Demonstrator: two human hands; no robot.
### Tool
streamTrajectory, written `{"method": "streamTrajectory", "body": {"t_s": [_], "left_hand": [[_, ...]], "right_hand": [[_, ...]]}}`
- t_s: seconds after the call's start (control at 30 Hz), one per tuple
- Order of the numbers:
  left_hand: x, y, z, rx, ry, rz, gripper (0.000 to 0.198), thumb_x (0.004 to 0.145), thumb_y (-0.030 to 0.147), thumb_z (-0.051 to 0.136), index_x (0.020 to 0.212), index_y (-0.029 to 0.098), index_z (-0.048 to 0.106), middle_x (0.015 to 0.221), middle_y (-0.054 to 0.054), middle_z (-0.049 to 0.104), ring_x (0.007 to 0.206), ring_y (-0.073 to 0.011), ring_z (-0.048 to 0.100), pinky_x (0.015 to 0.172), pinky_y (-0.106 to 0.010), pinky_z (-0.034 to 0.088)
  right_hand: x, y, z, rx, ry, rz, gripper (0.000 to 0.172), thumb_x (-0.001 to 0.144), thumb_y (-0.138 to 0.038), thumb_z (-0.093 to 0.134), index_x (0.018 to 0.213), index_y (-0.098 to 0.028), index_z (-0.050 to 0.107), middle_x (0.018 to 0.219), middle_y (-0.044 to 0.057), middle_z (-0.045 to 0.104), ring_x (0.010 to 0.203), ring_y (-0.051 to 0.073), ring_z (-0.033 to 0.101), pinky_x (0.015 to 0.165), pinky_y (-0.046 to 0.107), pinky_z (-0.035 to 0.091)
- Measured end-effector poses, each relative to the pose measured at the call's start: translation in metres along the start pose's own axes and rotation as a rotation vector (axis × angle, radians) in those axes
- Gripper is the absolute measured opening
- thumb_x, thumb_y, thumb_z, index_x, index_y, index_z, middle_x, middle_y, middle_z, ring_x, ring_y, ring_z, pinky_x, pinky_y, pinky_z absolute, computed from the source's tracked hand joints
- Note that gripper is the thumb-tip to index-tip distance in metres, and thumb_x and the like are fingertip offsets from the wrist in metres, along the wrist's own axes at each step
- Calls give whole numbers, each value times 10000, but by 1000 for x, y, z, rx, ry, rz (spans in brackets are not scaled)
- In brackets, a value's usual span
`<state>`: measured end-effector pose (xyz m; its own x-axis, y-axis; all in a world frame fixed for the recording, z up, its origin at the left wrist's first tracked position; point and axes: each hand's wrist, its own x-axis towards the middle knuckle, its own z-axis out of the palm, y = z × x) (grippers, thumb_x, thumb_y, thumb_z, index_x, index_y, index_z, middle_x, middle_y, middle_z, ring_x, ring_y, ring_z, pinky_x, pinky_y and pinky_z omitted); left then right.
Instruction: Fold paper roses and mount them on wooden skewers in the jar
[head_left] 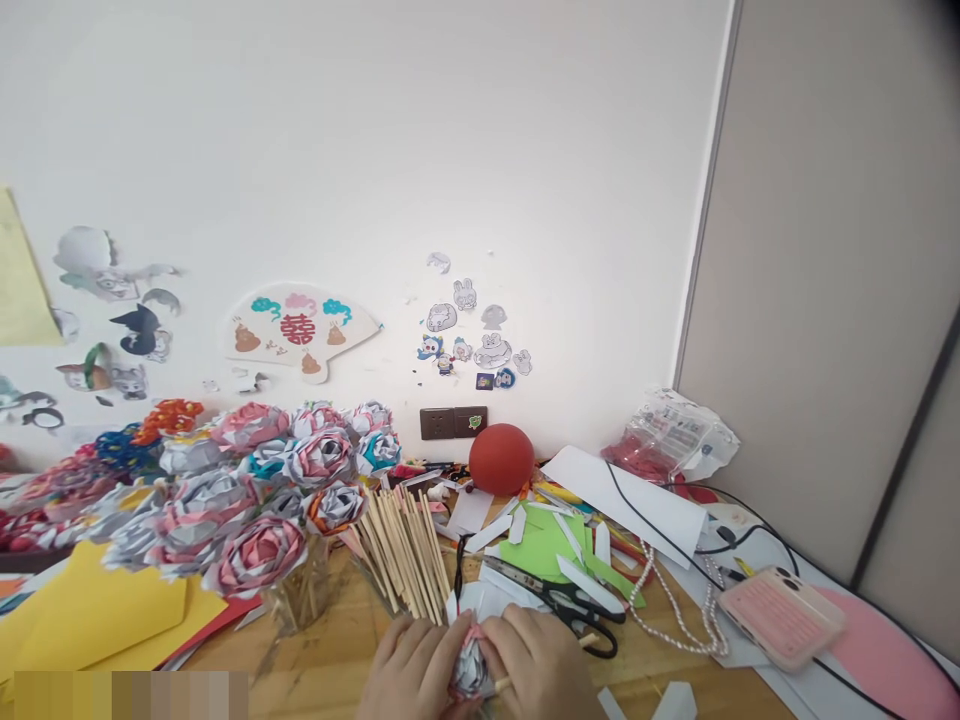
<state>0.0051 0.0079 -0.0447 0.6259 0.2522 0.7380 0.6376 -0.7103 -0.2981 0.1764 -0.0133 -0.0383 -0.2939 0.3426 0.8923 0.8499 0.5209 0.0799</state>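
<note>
A small white-and-pink paper flower (pixel 472 672) is at the bottom middle of the head view. My left hand (pixel 420 665) grips it from the left, fingers curled against its petals. From the right my right hand (pixel 536 665) is closed on the same flower; its lower part is hidden between my palms. Just beyond my right hand lie black-handled scissors (pixel 574 608), blades toward the upper left. A bundle of thin wooden sticks (pixel 401 550) stands beyond my left hand. Finished-looking paper roses (pixel 262 555) in pink, white and blue rise at the left from a clear container (pixel 296 600).
Yellow paper sheets (pixel 112 610) lie at left. Green paper (pixel 544 545) and white scraps cover the middle, with a red ball (pixel 502 460) behind. To the right are a pearl string (pixel 679 625), a pink-cased phone (pixel 784 615), black cables and a plastic bag (pixel 671 435).
</note>
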Motion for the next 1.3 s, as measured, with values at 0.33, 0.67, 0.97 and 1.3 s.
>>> {"method": "streamTrajectory", "body": {"t_s": [0.33,0.67,0.97,1.3], "left_hand": [[3,3,-6,-20,-30,-25,381,844,403,458,1086,118,531,799,-48,697,703,-176,595,734,-312,399],[7,8,-8,-29,-18,-51,392,864,423,405,1080,115,514,781,-47,691,686,-177,594,720,-327,385],[9,8,-10,-16,-15,-58,401,875,436,366,1079,120,506,784,-41,695,686,-173,598,727,-327,384],[10,10,-12,-42,-30,-72,377,866,406,408,1079,111,507,789,-54,682,695,-179,590,703,-332,408]], "right_hand": [[-1,-2,-1,37,2,58,356,939,-259,258,686,-208,503,540,-4,536,428,140,484,438,259,271],[-2,-5,-3,86,-39,89,361,948,-266,247,697,-201,497,558,-5,535,458,138,500,450,254,281],[-5,-3,0,34,-41,39,349,948,-241,271,721,-192,532,550,-2,530,455,143,491,449,267,276],[-5,-3,-3,-13,-50,48,329,934,-233,322,718,-186,565,549,7,518,472,146,489,456,270,292]]}}
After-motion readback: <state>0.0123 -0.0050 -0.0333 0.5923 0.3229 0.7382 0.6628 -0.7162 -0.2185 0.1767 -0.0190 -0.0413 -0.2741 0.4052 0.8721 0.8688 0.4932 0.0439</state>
